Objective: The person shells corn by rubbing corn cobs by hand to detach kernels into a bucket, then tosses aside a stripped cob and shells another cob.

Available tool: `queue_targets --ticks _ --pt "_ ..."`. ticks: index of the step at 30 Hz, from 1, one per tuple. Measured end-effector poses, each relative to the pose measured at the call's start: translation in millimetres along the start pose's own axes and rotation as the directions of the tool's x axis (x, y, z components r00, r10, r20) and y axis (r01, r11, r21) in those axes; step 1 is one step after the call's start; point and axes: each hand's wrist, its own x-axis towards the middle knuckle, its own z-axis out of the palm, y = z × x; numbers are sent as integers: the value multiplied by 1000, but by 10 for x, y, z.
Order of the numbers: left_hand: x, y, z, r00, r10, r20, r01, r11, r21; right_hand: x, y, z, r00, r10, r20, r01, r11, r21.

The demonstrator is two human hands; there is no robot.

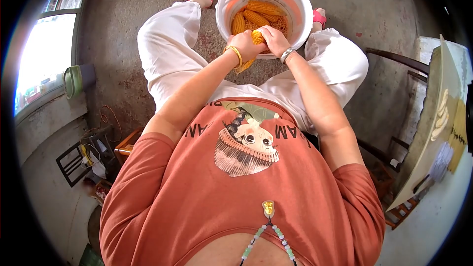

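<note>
A yellow corn cob [245, 65] slants across the near rim of a white bucket [222, 16]. My left hand [246, 44], with a gold bangle at the wrist, is closed around the cob's middle. My right hand [275, 40], with a silver bangle, is closed against the cob's upper end, close beside the left hand. The fingers hide part of the cob. Inside the bucket lie several whole corn cobs [264, 8] on top of loose yellow kernels [281, 25]. The bucket stands on the floor between my feet.
My white trousers [173, 37] flank the bucket on both sides. A dark wooden chair [398, 60] and a table [423, 118] stand at the right. By the bright window at the left is a green container [74, 82]. The floor [120, 29] is bare concrete.
</note>
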Motion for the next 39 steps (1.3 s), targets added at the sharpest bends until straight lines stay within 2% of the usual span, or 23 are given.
queue_targets --ticks 4,7,10,11,12,14,18,24,30,33,36,39 --pt "21 29 -2 1000 -24 10 24 1000 6 -19 -59 42 995 20 -102 -30 996 -88" --pt "19 34 -3 1000 -27 13 27 1000 6 -23 -63 53 993 15 -119 -29 992 -120" --pt "21 9 12 1000 -15 1 15 999 -28 -4 -2 2 999 8 -48 -7 1000 27" --pt "21 -8 22 1000 1 -7 -2 999 -47 25 66 -27 1000 18 13 -20 985 173" --pt "18 -24 29 1000 17 -15 -18 998 -65 23 36 -80 988 111 110 -142 931 336" --pt "19 -54 24 999 36 -9 -37 995 -94 34 -21 -200 911 234 340 -399 709 582" --pt "24 -86 -36 996 62 64 -58 996 -62 6 -90 -339 850 218 480 -478 701 528" --pt "12 -118 -56 993 94 73 -92 995 -24 -1 -32 -346 821 92 563 -430 748 506" --pt "-17 -91 -85 992 94 84 -94 996 2 -72 -126 -320 859 108 501 -409 734 542" --pt "-11 -89 -75 993 79 87 -82 996 23 -33 -37 -276 879 111 464 -352 808 473" --pt "18 -71 -42 993 67 96 -73 996 58 16 80 -178 970 -13 241 -51 966 255" --pt "41 -55 -20 993 52 102 -57 997 55 49 102 -162 988 -46 149 27 991 127"
